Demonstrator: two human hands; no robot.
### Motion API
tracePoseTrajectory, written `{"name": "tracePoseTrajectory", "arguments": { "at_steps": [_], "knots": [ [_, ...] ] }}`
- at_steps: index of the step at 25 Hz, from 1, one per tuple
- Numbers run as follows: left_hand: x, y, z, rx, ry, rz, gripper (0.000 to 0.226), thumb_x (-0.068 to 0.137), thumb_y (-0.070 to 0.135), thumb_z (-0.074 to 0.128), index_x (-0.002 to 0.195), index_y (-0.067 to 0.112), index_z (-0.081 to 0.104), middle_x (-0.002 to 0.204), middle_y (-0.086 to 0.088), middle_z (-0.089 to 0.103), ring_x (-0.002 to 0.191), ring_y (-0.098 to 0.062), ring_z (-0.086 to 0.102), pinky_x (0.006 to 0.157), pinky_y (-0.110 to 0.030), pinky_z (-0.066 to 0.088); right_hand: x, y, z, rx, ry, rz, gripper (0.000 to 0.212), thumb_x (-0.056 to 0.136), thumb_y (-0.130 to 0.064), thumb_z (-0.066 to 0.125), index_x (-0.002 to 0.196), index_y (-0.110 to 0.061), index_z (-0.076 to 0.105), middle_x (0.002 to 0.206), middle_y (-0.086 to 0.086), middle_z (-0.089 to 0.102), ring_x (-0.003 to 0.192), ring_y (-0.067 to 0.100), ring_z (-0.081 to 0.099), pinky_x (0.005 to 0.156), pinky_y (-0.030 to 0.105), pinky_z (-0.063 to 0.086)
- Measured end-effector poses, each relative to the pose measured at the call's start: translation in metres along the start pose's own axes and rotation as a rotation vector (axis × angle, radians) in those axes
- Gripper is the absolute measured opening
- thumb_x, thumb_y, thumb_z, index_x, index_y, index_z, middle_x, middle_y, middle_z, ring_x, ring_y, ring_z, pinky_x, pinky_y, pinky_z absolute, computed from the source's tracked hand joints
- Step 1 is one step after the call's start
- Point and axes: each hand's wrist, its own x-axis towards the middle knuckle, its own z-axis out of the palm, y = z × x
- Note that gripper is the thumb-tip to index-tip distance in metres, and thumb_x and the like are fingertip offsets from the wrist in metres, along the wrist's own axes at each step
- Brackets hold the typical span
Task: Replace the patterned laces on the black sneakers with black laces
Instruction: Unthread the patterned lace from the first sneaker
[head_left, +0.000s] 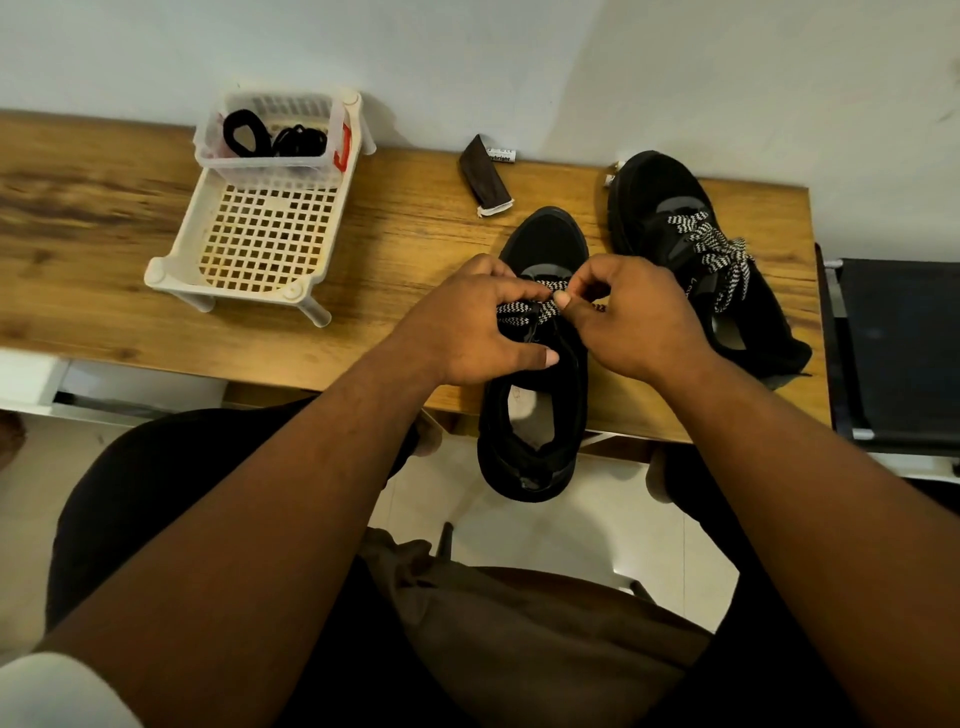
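Both forearms reach up from the lap to the near sneaker (540, 364), which lies on the desk (363, 270) with its heel hanging over the front edge. Left hand (467, 327) has its fingers curled around the patterned lace (540, 306) where it crosses the low eyelets near the toe; the thumb lies flat along the shoe's side. Right hand (634, 322) pinches the same lace between thumb and forefinger, just beside the left.

Judging by this, the work is at its early stage. On the near sneaker the upper eyelets look bare and the tongue area open, so the lace seems undone most of the way down, with only the lowest crossings left to pull out. No black lace has gone into it yet.

The far sneaker (696, 249) stands to the right, close by but apart, and its own patterned lace (717, 254) is fully in, ends lying loose over the side; it is untouched.

Black laces (275, 137) sit coiled in the small clear basket (270, 161) that rests on the white rack (208, 228) at the far left of the desk, well apart from the shoes.

Left to do, I judge: finish stripping this shoe, thread it in black, then do the same for the other.
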Motion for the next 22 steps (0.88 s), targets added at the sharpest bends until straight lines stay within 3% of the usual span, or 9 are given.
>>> {"name": "tracePoseTrajectory", "arguments": {
  "at_steps": [5, 9, 11, 14, 16, 19, 20, 22],
  "knots": [
    [-0.0003, 0.0008, -0.0001, -0.024, 0.002, -0.01, 0.075, 0.074, 0.052, 0.087, 0.142, 0.039, 0.059, 0.13, 0.008, 0.043, 0.122, -0.009, 0.044, 0.1, -0.029, 0.042, 0.0011, -0.0044, -0.001, -0.128, -0.06, -0.009, 0.016, 0.101, -0.035, 0.061, 0.091, -0.022, 0.065, 0.092, -0.004, 0.065, 0.087, 0.016, 0.063, 0.068, 0.03, 0.044],
    [0.0008, 0.0016, 0.0002, -0.008, 0.007, -0.018, 0.074, 0.074, 0.052, 0.086, 0.141, 0.041, 0.058, 0.13, 0.01, 0.043, 0.12, -0.007, 0.043, 0.095, -0.026, 0.039, 0.0075, -0.0029, -0.0043, 0.266, -0.017, 0.184, 0.017, 0.103, -0.032, 0.053, 0.092, -0.022, 0.061, 0.096, 0.002, 0.071, 0.094, 0.021, 0.07, 0.084, 0.052, 0.059],
    [0.0004, 0.0015, -0.0001, -0.022, 0.006, -0.018, 0.075, 0.074, 0.052, 0.087, 0.142, 0.038, 0.058, 0.129, 0.009, 0.043, 0.12, -0.007, 0.043, 0.097, -0.026, 0.04, 0.0048, -0.0044, -0.0063, 0.239, -0.048, 0.125, 0.012, 0.099, -0.036, 0.059, 0.094, -0.026, 0.063, 0.094, -0.003, 0.07, 0.089, 0.016, 0.068, 0.081, 0.046, 0.059],
    [-0.0001, 0.0014, -0.0002, -0.041, 0.003, -0.016, 0.075, 0.073, 0.05, 0.088, 0.142, 0.037, 0.059, 0.128, 0.008, 0.043, 0.12, -0.008, 0.044, 0.097, -0.026, 0.04, -0.0004, -0.0039, -0.0039, -0.02, -0.069, -0.021, 0.01, 0.095, -0.037, 0.069, 0.092, -0.029, 0.064, 0.09, -0.007, 0.066, 0.084, 0.012, 0.063, 0.068, 0.03, 0.048],
    [0.0003, 0.0015, -0.0001, -0.041, 0.005, -0.024, 0.075, 0.073, 0.05, 0.088, 0.141, 0.037, 0.059, 0.128, 0.008, 0.043, 0.12, -0.008, 0.044, 0.097, -0.026, 0.039, 0.0001, -0.0043, -0.0023, 0.035, -0.047, 0.019, 0.01, 0.097, -0.033, 0.065, 0.089, -0.028, 0.061, 0.088, -0.003, 0.066, 0.084, 0.018, 0.065, 0.069, 0.034, 0.052],
    [0.0006, 0.0026, 0.0001, -0.042, 0.01, -0.035, 0.075, 0.073, 0.049, 0.088, 0.141, 0.037, 0.06, 0.128, 0.008, 0.043, 0.119, -0.008, 0.044, 0.096, -0.025, 0.039, 0.0041, -0.0073, -0.0047, 0.468, 0.029, 0.239, 0.009, 0.1, -0.027, 0.054, 0.093, -0.022, 0.056, 0.096, 0.01, 0.072, 0.088, 0.035, 0.073, 0.076, 0.059, 0.061],
    [0.0003, 0.0032, 0.0001, -0.043, 0.01, -0.033, 0.075, 0.073, 0.049, 0.088, 0.141, 0.037, 0.059, 0.128, 0.008, 0.043, 0.119, -0.008, 0.044, 0.096, -0.025, 0.039, 0.0044, -0.0072, -0.0056, 0.477, 0.022, 0.241, 0.008, 0.099, -0.028, 0.055, 0.094, -0.021, 0.057, 0.096, 0.01, 0.072, 0.088, 0.035, 0.073, 0.077, 0.059, 0.061],
    [-0.0003, 0.0037, 0.0003, -0.046, 0.01, -0.03, 0.076, 0.073, 0.049, 0.088, 0.142, 0.035, 0.058, 0.128, 0.008, 0.044, 0.12, -0.009, 0.044, 0.098, -0.027, 0.041, 0.0021, -0.0049, -0.0046, 0.249, -0.039, 0.133, 0.015, 0.092, -0.04, 0.067, 0.094, -0.025, 0.063, 0.09, -0.002, 0.07, 0.085, 0.021, 0.07, 0.075, 0.046, 0.059]
  ]
}}
